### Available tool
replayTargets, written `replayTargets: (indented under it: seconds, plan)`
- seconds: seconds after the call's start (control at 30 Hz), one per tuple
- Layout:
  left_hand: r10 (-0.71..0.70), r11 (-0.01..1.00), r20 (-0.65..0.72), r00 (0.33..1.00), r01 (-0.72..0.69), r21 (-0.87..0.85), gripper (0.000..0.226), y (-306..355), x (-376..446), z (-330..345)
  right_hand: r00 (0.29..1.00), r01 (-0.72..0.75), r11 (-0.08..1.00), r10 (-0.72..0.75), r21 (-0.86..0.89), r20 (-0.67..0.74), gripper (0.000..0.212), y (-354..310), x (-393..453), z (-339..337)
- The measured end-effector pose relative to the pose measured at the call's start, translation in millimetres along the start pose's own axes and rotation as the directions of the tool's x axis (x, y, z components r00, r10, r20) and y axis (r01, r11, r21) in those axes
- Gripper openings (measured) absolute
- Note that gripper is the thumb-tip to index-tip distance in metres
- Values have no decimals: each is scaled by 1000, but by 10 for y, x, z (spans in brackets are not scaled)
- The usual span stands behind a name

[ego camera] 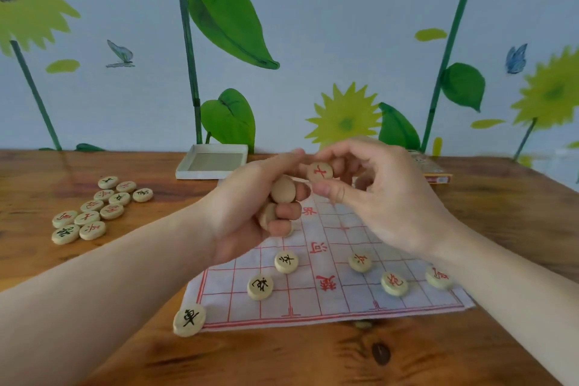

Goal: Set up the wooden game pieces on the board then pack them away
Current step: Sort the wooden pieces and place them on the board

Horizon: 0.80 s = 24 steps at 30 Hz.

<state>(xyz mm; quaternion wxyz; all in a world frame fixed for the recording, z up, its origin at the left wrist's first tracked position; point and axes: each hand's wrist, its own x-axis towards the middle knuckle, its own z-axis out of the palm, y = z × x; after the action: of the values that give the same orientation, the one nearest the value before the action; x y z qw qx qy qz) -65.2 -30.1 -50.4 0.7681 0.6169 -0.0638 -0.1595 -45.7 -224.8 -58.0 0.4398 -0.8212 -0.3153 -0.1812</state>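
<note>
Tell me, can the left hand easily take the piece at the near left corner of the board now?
Probably not at once: the way to the corner piece is free, but the left hand already grips several pieces.

Both bare forearms enter from the lower corners and converge above the middle of the view. The left hand (250,210) is raised with its palm turned toward the right, fingers curled inward, gripping a stack of wooden pieces (279,197) against the palm; its thumb extends up and to the right. The right hand (382,194) is held back-upward, wrist slightly bent, pinching a single red-marked piece (319,172) between thumb and fingers. The fingertips of both hands nearly meet.
</note>
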Motion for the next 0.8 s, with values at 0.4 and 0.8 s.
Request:
replayTargets:
  seconds: [0.4,0.8]
  plan:
    - [-130,975,100,986,146,-167,22,-127,289,335,984,-144,981,129,-127,-123,24,416,-372,-717]
    - [-31,997,5,1000,30,75,20,-180,222,433,978,-173,902,206,-397,40,14,599,-654,-811]
